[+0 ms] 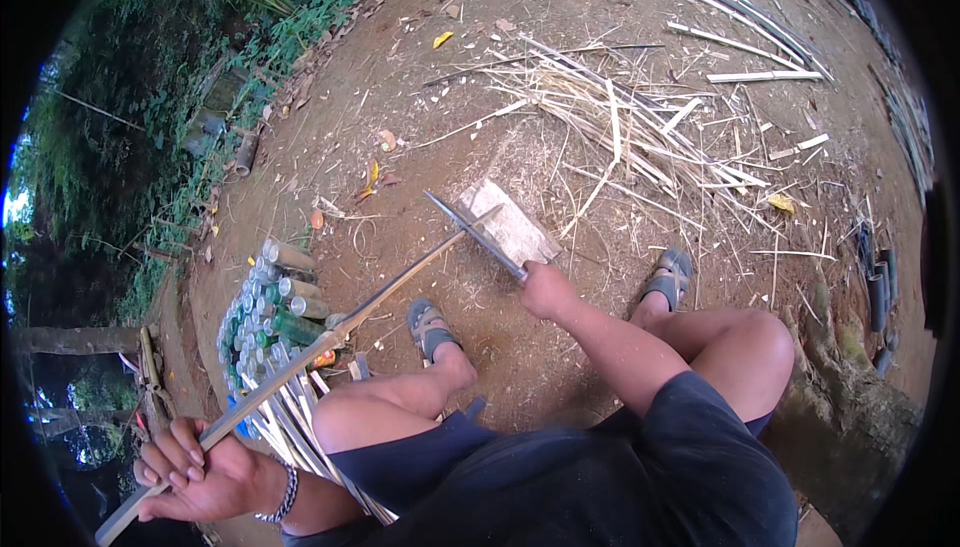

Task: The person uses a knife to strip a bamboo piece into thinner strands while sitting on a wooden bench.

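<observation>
My left hand [215, 472], at the lower left, is closed around the near end of a long, narrow bamboo strip [400, 282]. The strip slants up and to the right, its far end over a flat, pale wooden block [522, 235] on the ground. In front of me, my right hand [548, 292] grips the handle of a machete [480, 238], mostly hidden by the fingers. Its blade points away to the upper left and crosses the strip close to the block. Whether the edge is cutting into the strip cannot be seen.
Several glass bottles [270, 312] lie stacked at the left, beside a bundle of split strips [300, 412] near my left knee. Loose slivers and strips [600, 117] litter the dirt ahead. Longer strips [740, 22] lie farther off. A tree trunk [840, 417] stands at the right.
</observation>
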